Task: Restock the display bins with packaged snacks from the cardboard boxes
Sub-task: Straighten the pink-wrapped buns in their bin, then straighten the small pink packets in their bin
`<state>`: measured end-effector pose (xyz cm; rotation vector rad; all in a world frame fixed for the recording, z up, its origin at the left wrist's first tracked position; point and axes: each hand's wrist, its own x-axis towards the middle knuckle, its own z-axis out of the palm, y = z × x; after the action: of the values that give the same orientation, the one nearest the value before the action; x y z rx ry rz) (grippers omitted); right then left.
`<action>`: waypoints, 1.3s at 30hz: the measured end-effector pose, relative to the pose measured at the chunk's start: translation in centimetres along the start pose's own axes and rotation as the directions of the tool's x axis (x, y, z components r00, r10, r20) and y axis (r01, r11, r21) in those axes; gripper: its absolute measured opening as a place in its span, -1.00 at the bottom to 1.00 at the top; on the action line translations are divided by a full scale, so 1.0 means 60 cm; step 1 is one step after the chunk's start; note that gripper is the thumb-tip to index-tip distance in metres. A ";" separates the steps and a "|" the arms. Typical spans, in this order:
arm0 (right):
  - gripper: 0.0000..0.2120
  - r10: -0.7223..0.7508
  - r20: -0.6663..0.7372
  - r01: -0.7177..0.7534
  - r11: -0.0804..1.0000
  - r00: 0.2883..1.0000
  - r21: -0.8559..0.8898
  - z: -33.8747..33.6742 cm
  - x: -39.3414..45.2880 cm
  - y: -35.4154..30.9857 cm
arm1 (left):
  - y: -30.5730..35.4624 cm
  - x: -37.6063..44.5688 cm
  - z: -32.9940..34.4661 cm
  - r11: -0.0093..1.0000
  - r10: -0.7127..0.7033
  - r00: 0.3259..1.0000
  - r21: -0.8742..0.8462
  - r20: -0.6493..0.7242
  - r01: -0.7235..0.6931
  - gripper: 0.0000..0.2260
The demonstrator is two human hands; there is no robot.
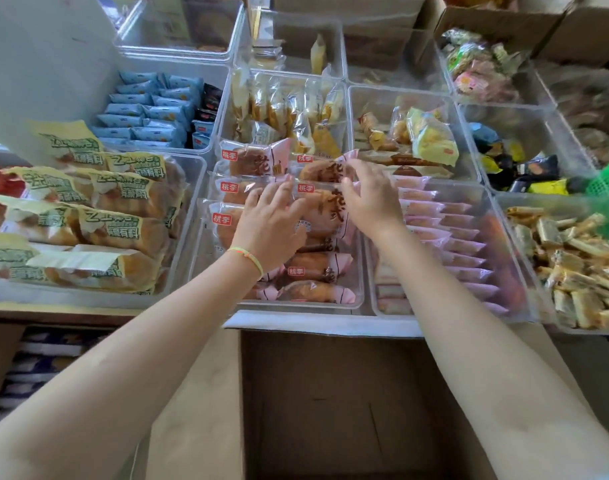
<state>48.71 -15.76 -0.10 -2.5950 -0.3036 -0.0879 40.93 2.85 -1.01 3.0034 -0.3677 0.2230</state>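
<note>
**Both hands on the pink bread packs**

The pink-wrapped bread packs (317, 199) fill the clear bin (360, 299) straight ahead of me, stacked in overlapping rows. My left hand (272, 226) lies flat on the packs, fingers straight and close together, a yellow-green band (248, 255) on the wrist. My right hand (369, 195) reaches over the top packs, fingers lightly curled with the tips touching a wrapper edge; I cannot tell whether they pinch it. Below the bin stands an open cardboard box (330, 403). To the left sit green-labelled bread loaves (99, 202); to the right, a bin of slim pink sachets (448, 237).
</note>
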 end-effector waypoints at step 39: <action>-0.36 0.461 0.427 -0.504 0.864 0.778 -0.015 -0.137 -0.137 0.242 | 0.286 0.069 0.052 0.990 -0.137 0.926 0.010 0.351 0.143 -0.35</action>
<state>44.05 -33.73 -1.17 -2.4822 0.2224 0.6605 41.07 -15.06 -1.93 3.0298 -0.1782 -0.3322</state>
